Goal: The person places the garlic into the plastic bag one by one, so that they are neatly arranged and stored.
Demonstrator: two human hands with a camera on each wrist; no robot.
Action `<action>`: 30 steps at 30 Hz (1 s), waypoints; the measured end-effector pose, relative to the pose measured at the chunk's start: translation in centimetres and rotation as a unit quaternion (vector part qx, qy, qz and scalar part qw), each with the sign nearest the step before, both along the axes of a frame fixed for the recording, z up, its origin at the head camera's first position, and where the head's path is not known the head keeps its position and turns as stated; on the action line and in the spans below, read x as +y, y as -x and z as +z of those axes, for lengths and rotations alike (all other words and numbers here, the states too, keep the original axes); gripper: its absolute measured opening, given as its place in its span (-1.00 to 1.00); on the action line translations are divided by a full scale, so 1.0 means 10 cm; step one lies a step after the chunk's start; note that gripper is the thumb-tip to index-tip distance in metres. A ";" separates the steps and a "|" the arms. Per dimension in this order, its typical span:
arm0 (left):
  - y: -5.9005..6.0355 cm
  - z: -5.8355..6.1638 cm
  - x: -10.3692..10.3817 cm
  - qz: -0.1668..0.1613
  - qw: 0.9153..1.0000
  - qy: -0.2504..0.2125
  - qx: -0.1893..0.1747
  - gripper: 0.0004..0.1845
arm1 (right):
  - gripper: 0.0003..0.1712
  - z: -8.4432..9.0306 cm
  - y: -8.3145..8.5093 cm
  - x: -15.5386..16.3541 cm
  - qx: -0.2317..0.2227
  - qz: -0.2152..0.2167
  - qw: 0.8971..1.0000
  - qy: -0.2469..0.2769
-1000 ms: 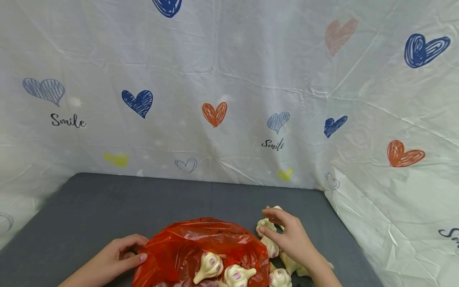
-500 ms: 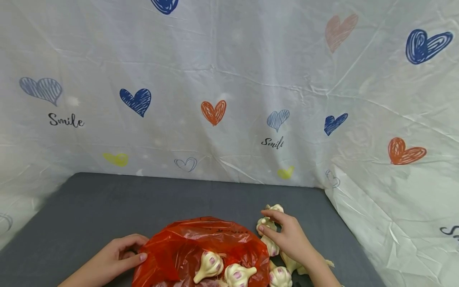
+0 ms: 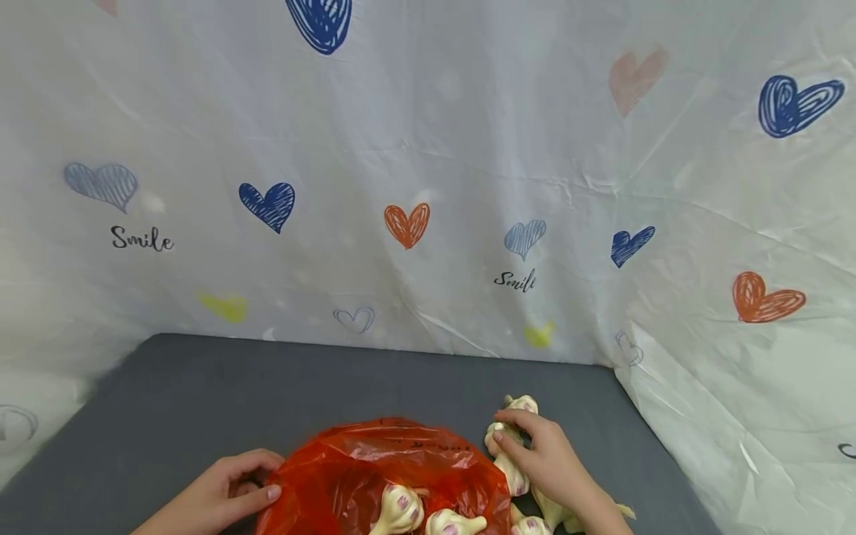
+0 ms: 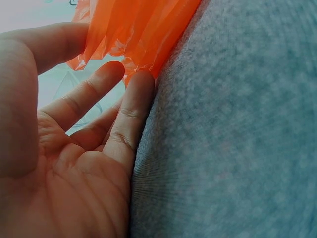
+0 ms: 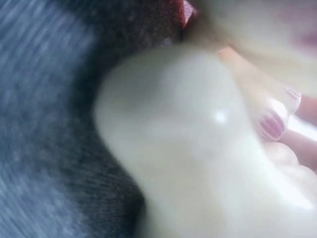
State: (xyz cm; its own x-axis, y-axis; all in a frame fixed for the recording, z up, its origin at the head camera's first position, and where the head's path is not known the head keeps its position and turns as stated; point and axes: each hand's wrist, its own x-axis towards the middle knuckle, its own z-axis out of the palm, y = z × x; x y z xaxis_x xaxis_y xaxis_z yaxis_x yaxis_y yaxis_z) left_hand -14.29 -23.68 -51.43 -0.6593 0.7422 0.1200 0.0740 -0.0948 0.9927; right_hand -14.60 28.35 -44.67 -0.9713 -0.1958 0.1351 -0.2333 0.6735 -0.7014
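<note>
1. The garlic bulb [image 3: 500, 435] lies on the grey cloth just beyond the right edge of the red plastic bag [image 3: 374, 464], under the fingertips of the right hand [image 3: 545, 457]
2. The right hand's fingers curl over this bulb, index tip on its near side and the other fingers across its top; the thumb is hidden, so a full grip cannot be confirmed, but the fingers are clearly bent round it
3. In the right wrist view the bulb [image 5: 198, 148] fills the picture as a pale, blurred mass with purple streaks, right against the camera, the grey cloth to its left
4. More loose garlic bulbs [image 3: 521, 405] lie close by: one just past the fingertips, one below them beside the bag's rim, others under the palm and wrist
5. Inside the bag, near its open mouth, lie two garlic bulbs [image 3: 401, 509], well short of the right fingers
6. The left hand [image 3: 224, 494] pinches the bag's left rim between thumb and forefinger; the left wrist view shows the orange-red film [image 4: 133, 34] caught between thumb and fingertips
7. The grey cloth [image 3: 200, 394] runs outward from both hands to a white sheet with hearts [image 3: 428, 171]
</note>
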 end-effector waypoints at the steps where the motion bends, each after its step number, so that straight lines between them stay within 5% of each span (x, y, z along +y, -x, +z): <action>1: -0.01 -0.01 0.00 -0.001 1.000 0.002 -0.004 -0.64 | -0.62 -0.02 0.00 0.01 0.002 0.003 1.000 -0.003; 21: -0.01 -0.07 -0.02 0.000 1.000 -0.006 -0.003 -0.64 | -0.71 -0.03 0.01 0.03 -0.025 0.002 1.000 0.010; 30: -0.02 -0.01 -0.01 0.014 1.000 0.012 0.003 -0.65 | -0.77 0.00 0.00 0.00 -0.003 -0.011 1.000 0.009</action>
